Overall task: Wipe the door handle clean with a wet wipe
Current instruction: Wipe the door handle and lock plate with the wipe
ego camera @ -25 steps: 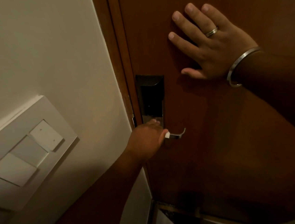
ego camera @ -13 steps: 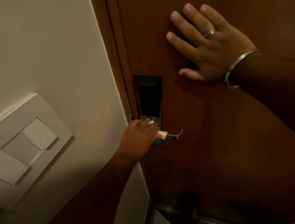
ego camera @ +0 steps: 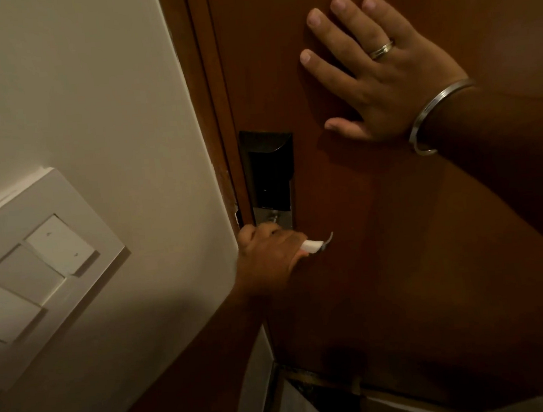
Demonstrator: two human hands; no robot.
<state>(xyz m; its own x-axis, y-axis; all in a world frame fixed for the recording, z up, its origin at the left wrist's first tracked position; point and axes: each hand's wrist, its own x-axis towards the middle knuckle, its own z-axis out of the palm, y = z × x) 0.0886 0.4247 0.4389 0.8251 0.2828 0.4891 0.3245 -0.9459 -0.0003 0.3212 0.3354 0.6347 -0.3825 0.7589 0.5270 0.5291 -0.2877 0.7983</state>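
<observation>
A brown wooden door (ego camera: 398, 244) carries a dark lock plate (ego camera: 269, 173) with a metal lever handle below it. My left hand (ego camera: 269, 255) is wrapped around that handle with a white wet wipe (ego camera: 311, 246) pressed on it. Only the handle's curled tip (ego camera: 329, 241) pokes out past the wipe; the rest is hidden by my fingers. My right hand (ego camera: 379, 68) lies flat on the door above and to the right of the lock, fingers spread, holding nothing. It wears a ring and a metal bangle.
A cream wall (ego camera: 73, 91) sits left of the door frame (ego camera: 209, 112), with a white switch panel (ego camera: 36, 269) at lower left. The floor and a pale threshold (ego camera: 307, 406) show at the bottom.
My left hand has slid the wipe rightward along the handle, so less of the metal lever shows now. My right hand has stayed flat on the door.
</observation>
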